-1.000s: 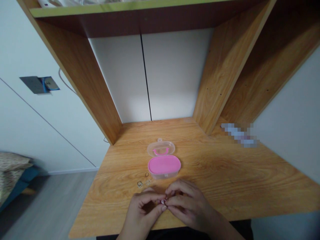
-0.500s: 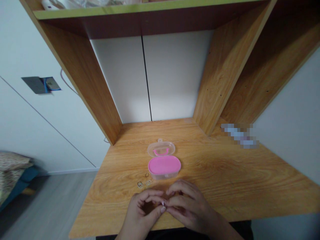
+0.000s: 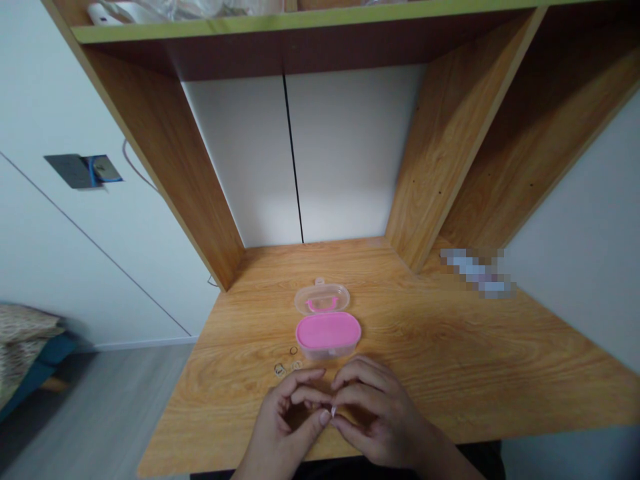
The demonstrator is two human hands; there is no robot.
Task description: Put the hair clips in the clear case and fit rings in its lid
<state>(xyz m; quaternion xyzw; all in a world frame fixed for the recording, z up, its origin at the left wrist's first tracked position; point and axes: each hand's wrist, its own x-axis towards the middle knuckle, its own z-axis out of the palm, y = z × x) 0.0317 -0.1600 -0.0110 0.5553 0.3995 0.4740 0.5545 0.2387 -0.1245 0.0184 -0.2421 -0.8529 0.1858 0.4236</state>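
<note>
Near the front edge of the table, my left hand (image 3: 290,417) and my right hand (image 3: 377,413) meet fingertip to fingertip. Pinched between them is a small pale hair tie (image 3: 333,411), mostly covered by the fingers. Just beyond my hands lies an oval clear plastic box (image 3: 327,353) with a pink inner tray (image 3: 329,331); its clear lid (image 3: 305,299) with a pink handle is folded back on the table. Left of the box are several small loose bands, among them a dark ring (image 3: 293,351), a dark and pale group (image 3: 279,369) and pale rings (image 3: 297,365).
A wooden table (image 3: 450,360) spreads out around the box. Upright wooden panels (image 3: 445,153) and an overhead shelf (image 3: 310,20) with plastic-wrapped things stand behind it. A blurred pale object (image 3: 475,272) lies at the back right. Patterned fabric (image 3: 30,340) shows at far left.
The fingertips have shifted slightly, and the hair tie between them sits a little further right, showing as a narrow pale strip. The box and loose bands stay put.
</note>
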